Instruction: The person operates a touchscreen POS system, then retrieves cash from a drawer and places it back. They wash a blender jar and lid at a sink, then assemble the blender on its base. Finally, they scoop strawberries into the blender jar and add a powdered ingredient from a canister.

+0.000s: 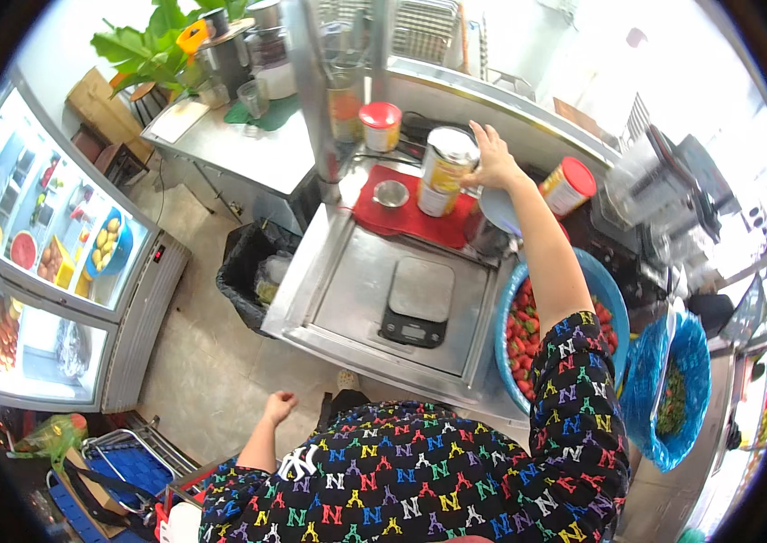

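My right hand reaches over the counter with its fingers spread. The thumb is against or very near the right side of a tall can with a silvery top; contact is hard to tell. The can stands on a red cloth, beside a small metal cup. Partly behind my forearm is a clear jug with a greyish lid. Low at my left side hangs my left hand, fingers curled and nothing visible in them. A digital kitchen scale lies on the steel counter.
A blue tub of strawberries stands right of the counter, with a blue bag-lined bin beyond. Red-lidded cans stand at the back. A blender is at right. Left are a black-bagged bin and a glass-door fridge.
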Available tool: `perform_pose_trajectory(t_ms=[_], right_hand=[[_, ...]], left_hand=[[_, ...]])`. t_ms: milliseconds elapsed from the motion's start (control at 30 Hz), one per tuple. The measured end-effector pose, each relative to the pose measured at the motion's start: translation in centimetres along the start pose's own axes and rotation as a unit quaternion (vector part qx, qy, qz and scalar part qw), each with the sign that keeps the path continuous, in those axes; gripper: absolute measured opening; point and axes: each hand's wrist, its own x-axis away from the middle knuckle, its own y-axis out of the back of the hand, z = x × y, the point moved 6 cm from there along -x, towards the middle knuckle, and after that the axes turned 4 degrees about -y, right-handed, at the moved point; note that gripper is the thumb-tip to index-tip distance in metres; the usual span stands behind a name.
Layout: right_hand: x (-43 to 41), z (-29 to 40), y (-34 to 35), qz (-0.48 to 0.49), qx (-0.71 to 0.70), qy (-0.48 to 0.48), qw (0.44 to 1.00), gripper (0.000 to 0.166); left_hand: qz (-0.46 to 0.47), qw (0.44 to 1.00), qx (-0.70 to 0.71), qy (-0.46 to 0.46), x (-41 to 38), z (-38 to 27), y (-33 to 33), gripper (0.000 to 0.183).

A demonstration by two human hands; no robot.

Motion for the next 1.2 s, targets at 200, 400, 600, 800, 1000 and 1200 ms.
perform_pose_trajectory(t_ms=[200, 400, 600, 800, 1000, 1200], right_hand=[[-5.8, 0.0, -3.9, 0.068, 0.015, -0.004, 0.998, 0.121], [-5.7, 2.3, -3.0, 0.038, -0.039, -0.018, 0.998, 0.095], [-5.5, 2.1, -2.9, -0.003, -0.061, -0.055, 0.997, 0.081], [-5.6, 5.1, -0.1, -0.017, -0.090, -0.016, 0.996, 0.077], [-2.3, 7.4, 2.5, -0.065, -0.129, 0.035, 0.989, 0.078], [6.1, 10.1, 3.8, -0.129, -0.080, 0.076, 0.986, 0.064]], left_hand=[[-0.084, 0.981, 0.147, 0.096, -0.1, 3.4, 10.2, 0.028], [-0.208, 0.959, 0.179, -0.066, -1.9, 0.1, 16.6, 0.019], [-0.241, 0.911, 0.200, -0.269, -6.0, -15.5, 21.7, 0.013], [-0.145, 0.866, 0.245, -0.412, -7.4, -28.8, 18.2, 0.016], [-0.019, 0.874, 0.153, -0.461, -10.8, -40.6, 10.8, 0.030], [-0.017, 0.802, 0.072, -0.593, -14.7, -58.1, 3.3, 0.047]])
